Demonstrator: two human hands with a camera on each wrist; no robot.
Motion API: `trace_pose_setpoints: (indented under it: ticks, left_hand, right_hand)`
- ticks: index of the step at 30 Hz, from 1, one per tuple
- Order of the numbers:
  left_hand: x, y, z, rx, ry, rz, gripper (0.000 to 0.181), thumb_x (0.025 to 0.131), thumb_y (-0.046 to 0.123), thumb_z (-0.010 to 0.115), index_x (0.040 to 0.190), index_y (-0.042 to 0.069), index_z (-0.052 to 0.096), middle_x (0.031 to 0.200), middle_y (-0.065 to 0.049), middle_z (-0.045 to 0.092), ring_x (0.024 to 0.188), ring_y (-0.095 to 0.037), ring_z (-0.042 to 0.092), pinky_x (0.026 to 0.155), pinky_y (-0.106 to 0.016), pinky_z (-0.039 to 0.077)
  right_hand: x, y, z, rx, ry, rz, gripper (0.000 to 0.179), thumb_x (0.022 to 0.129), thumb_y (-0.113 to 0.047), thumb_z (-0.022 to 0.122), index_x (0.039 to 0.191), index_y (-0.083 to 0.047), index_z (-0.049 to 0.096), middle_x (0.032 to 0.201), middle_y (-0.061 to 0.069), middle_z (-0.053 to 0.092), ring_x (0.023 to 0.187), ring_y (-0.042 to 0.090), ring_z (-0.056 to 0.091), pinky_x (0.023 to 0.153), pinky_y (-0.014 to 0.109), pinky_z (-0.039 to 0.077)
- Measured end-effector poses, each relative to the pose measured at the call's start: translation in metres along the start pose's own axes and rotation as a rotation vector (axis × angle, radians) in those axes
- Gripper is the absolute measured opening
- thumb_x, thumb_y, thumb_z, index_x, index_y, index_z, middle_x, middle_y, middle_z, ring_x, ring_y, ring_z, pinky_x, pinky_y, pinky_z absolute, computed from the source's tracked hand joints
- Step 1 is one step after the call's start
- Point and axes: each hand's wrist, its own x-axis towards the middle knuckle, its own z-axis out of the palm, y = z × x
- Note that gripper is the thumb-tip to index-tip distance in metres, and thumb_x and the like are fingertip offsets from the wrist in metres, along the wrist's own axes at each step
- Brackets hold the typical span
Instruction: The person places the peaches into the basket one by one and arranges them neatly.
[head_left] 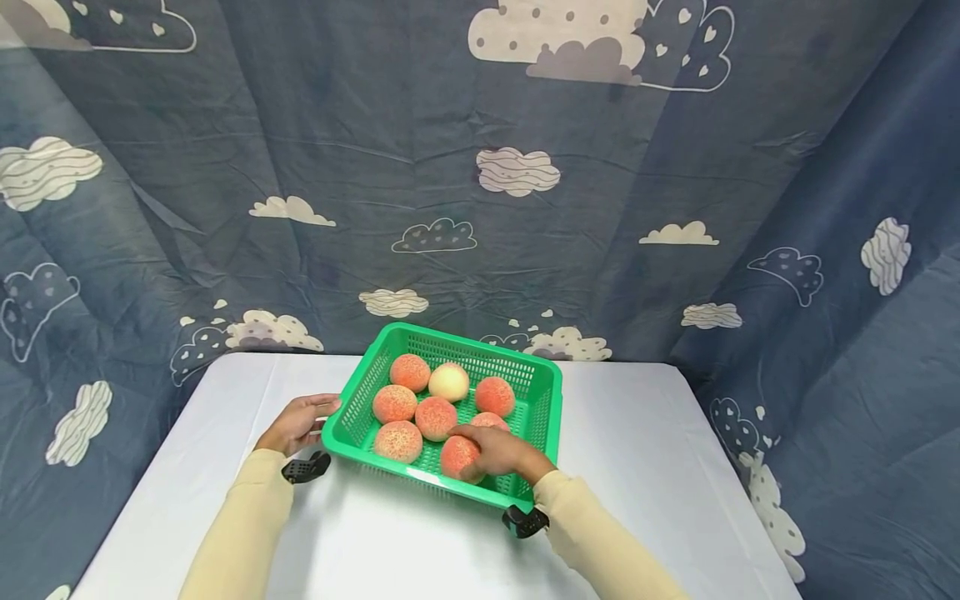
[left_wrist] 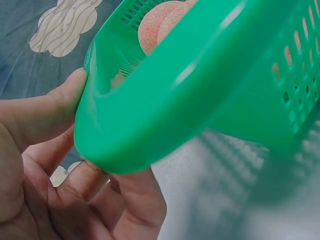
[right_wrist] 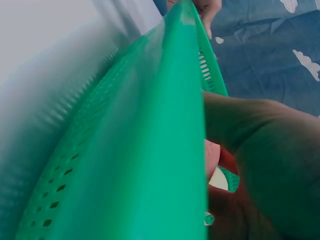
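Note:
A green plastic basket with perforated sides sits on the white table, several peaches inside. At its left corner my left hand holds the rim, thumb against the edge and fingers curled beneath it in the left wrist view. My right hand reaches over the front right rim into the basket. Its thumb and fingers are round a red peach near the front wall. Another peach is partly hidden behind that hand. In the right wrist view the basket wall covers most of the held peach.
A pale yellow peach lies among reddish ones toward the back of the basket, with a red peach to its right. The white table ends at a dark blue cloud-patterned curtain behind and at the sides.

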Motion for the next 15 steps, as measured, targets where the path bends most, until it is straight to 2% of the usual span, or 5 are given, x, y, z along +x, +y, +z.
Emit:
trace_pose_setpoints:
  ticks: [7, 10, 15]
  left_hand:
    - [-0.0005, -0.0010, -0.0024, -0.005, 0.002, -0.001, 0.050, 0.100, 0.019, 0.055, 0.141, -0.006, 0.041, 0.087, 0.004, 0.067, 0.076, -0.011, 0.062, 0.066, -0.028, 0.054]
    - [-0.0005, -0.0002, -0.0028, 0.001, 0.009, 0.004, 0.050, 0.100, 0.019, 0.054, 0.141, -0.006, 0.042, 0.088, 0.004, 0.068, 0.076, -0.010, 0.062, 0.066, -0.028, 0.054]
    - [0.0012, 0.0010, 0.0030, 0.079, 0.065, 0.018, 0.047, 0.101, 0.020, 0.053, 0.139, -0.005, 0.046, 0.091, 0.003, 0.067, 0.077, -0.011, 0.062, 0.066, -0.029, 0.053]
  right_hand:
    - [0.0005, -0.0004, -0.0004, -0.008, 0.014, -0.093, 0.064, 0.079, -0.019, 0.079, 0.136, -0.008, 0.053, 0.122, 0.010, 0.061, 0.105, 0.026, 0.060, 0.084, 0.041, 0.049]
    - [0.0019, 0.0007, -0.0011, -0.013, 0.019, -0.107, 0.065, 0.079, -0.022, 0.079, 0.136, -0.007, 0.053, 0.126, 0.010, 0.060, 0.109, 0.027, 0.058, 0.088, 0.041, 0.048]
    - [0.0011, 0.0059, -0.0035, 0.040, 0.001, -0.101, 0.064, 0.081, -0.023, 0.078, 0.137, -0.007, 0.052, 0.130, 0.011, 0.057, 0.114, 0.028, 0.056, 0.090, 0.043, 0.047]
